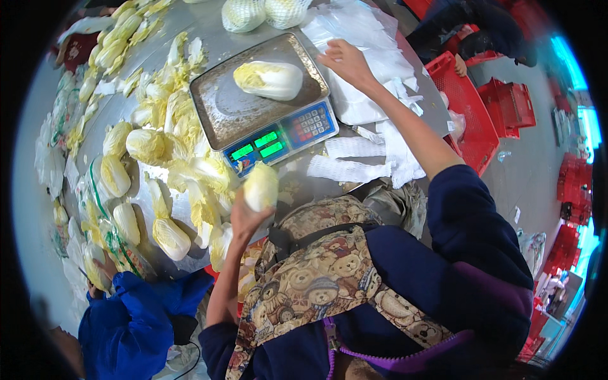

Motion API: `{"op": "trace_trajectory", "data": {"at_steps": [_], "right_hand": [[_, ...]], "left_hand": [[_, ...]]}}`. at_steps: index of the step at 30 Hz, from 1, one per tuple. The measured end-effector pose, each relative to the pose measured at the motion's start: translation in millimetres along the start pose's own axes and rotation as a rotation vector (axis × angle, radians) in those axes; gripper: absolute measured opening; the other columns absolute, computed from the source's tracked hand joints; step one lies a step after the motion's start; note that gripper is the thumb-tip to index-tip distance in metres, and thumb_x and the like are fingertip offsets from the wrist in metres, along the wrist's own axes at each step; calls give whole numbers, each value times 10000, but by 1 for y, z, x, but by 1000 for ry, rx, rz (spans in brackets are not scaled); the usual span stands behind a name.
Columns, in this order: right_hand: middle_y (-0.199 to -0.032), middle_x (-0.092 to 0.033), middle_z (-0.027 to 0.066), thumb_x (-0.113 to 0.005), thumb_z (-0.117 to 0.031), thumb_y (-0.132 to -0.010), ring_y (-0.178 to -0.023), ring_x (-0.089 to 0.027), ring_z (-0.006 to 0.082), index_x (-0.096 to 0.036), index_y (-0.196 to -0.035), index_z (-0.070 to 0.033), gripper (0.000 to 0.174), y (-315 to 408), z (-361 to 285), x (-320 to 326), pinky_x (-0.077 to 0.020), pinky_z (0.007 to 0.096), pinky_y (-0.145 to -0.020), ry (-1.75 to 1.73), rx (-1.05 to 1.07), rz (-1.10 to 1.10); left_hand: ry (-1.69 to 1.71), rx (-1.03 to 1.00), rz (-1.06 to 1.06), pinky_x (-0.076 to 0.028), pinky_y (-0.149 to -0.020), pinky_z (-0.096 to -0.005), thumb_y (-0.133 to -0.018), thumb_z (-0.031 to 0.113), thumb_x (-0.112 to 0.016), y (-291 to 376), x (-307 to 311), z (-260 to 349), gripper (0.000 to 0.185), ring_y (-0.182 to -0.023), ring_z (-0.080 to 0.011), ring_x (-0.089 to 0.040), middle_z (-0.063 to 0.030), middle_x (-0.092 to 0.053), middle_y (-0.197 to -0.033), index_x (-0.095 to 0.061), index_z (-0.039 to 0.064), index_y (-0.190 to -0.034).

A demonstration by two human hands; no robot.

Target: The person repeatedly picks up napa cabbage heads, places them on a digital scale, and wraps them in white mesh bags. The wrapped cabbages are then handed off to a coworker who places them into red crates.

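My left hand (249, 211) grips a small napa cabbage (261, 186) in front of the scale's near edge. A larger napa cabbage (270, 80) lies on its side on the worn metal pan of the digital scale (223, 107), whose green displays are lit. My right hand (346, 61) is raised to the right of the pan, fingers slightly curled and holding nothing, over a stack of clear plastic bags (363, 90). White foam net sleeves (351, 168) lie just right of the scale's near corner.
Trimmed cabbages (171, 237) and loose leaves (175, 109) cover the metal table at left. Net-wrapped cabbages (243, 14) stand beyond the scale. A co-worker in blue (128, 327) holds a cabbage at lower left. Red plastic crates (475, 133) stand at right, near another person (479, 23).
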State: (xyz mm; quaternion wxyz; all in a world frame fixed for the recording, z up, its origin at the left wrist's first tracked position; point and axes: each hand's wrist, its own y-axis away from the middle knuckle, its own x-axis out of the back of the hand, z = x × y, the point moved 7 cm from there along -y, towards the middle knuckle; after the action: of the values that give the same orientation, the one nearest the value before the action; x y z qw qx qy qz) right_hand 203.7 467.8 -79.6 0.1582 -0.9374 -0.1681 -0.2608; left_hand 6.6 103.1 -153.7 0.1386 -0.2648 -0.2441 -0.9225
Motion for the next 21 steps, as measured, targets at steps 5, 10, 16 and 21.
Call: {"op": "trace_trajectory", "data": {"at_steps": [5,10,16,21], "right_hand": [[-796,-642,150,-657,-288,-788,-740,-637,272,-637,-950,-60,280,111,37,-11,-485,381,-678,328,-64,-482],[-932,-615,159,-607,-104,-726,-970,-559,351,-607,-814,1,137,181,63,-38,-445,455,-794,695,263,-673],[-664,-635,124,-586,-130,-778,-683,-627,308,-668,-773,-43,120,158,89,-25,-485,427,-618,633,156,-444],[-988,-659,171,-659,-409,-782,-918,-624,356,-648,-1045,-61,436,64,0,-2,-489,400,-803,110,15,-62]], "left_hand": [[739,86,6,-531,-721,-324,-757,361,-724,-48,38,51,650,-849,-209,-645,-127,-630,-1039,-504,-24,-1232],[643,178,50,-529,-722,-334,-752,473,-727,-140,38,60,700,-857,-206,-637,-148,-619,-1015,-533,-58,-1164],[420,172,37,-512,-725,-334,-741,454,-751,-168,37,72,828,-865,-186,-586,-126,-571,-1012,-380,-61,-1273],[348,98,153,-521,-723,-349,-760,457,-730,-175,48,98,857,-944,-224,-558,-178,-495,-1145,-341,-73,-1310]]}}
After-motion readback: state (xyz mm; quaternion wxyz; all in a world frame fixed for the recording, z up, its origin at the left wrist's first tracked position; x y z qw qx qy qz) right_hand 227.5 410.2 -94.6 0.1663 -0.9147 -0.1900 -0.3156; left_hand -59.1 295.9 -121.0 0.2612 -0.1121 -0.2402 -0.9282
